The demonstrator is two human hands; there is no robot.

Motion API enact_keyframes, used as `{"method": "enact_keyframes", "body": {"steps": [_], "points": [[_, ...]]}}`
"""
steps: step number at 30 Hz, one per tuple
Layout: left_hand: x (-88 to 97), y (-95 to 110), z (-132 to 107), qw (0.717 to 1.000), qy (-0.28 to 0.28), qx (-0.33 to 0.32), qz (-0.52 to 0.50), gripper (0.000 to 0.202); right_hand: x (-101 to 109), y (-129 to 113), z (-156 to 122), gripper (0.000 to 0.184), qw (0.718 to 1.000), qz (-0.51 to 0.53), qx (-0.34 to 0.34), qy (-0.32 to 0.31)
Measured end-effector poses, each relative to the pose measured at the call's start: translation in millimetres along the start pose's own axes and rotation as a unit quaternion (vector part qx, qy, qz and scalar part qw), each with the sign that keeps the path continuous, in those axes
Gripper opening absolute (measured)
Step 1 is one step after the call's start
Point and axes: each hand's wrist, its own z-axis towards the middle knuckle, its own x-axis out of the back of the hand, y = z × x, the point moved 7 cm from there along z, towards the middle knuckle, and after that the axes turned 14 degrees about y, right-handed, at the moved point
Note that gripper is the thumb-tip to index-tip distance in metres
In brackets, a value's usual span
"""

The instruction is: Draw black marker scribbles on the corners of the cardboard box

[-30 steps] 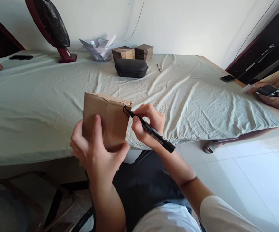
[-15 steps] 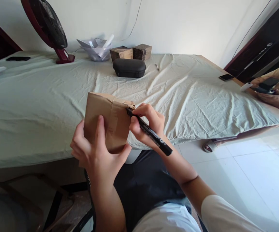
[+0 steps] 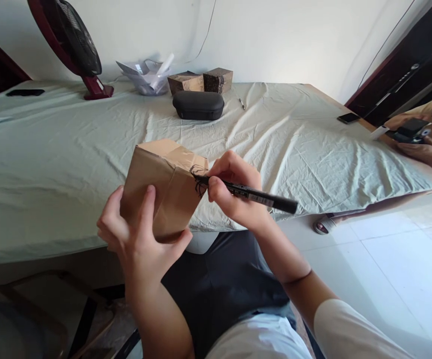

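My left fingers [image 3: 147, 209] grip box [image 3: 169, 187], underside hidden; right fingers [image 3: 218, 191] pinch marker [image 3: 262, 196], tip lost in scribbles [image 3: 198, 188]. Case [image 3: 198, 105] my 12 o'clock; fan [image 3: 75, 42] 11, top cropped.

I log a likely home: cloth-draped table [image 3: 70, 169], pedestal fan [image 3: 75, 45] far left, sandal [image 3: 327, 224] on tiled floor [image 3: 372, 264] right.

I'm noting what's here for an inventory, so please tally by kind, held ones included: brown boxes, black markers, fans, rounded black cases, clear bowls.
Brown boxes: 3 (held plain box, left patterned box, right patterned box)
Black marker: 1
Fan: 1
Rounded black case: 1
Clear bowl: 1
Total: 7
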Motion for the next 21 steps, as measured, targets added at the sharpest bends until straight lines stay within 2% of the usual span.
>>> {"method": "enact_keyframes", "body": {"steps": [4, 8, 13, 17, 21], "points": [[-0.4, -11.0, -1.2, 0.997, 0.005, -0.055, -0.058, 0.11, 3.0, -4.9, 3.4, 0.017, 0.993, 0.053, -0.07, -0.073], [-3.4, -11.4, -0.7, 0.993, -0.007, -0.047, -0.11, 0.109, 3.1, -7.5, 3.1, 0.014, 0.988, 0.093, -0.079, -0.1], [-4.4, -7.6, 0.2, 0.991, 0.013, -0.056, -0.124, 0.124, 2.6, -2.9, 0.4, 0.014, 0.983, 0.142, -0.087, -0.074], [-4.9, -8.0, -1.0, 0.988, 0.026, -0.072, -0.132, 0.125, 3.5, 1.9, -0.1, 0.015, 0.986, 0.117, -0.101, -0.056], [-6.2, -7.9, -0.9, 0.989, 0.022, -0.062, -0.133, 0.126, 5.7, -1.1, 2.0, 0.016, 0.992, 0.08, -0.084, -0.053]]}}
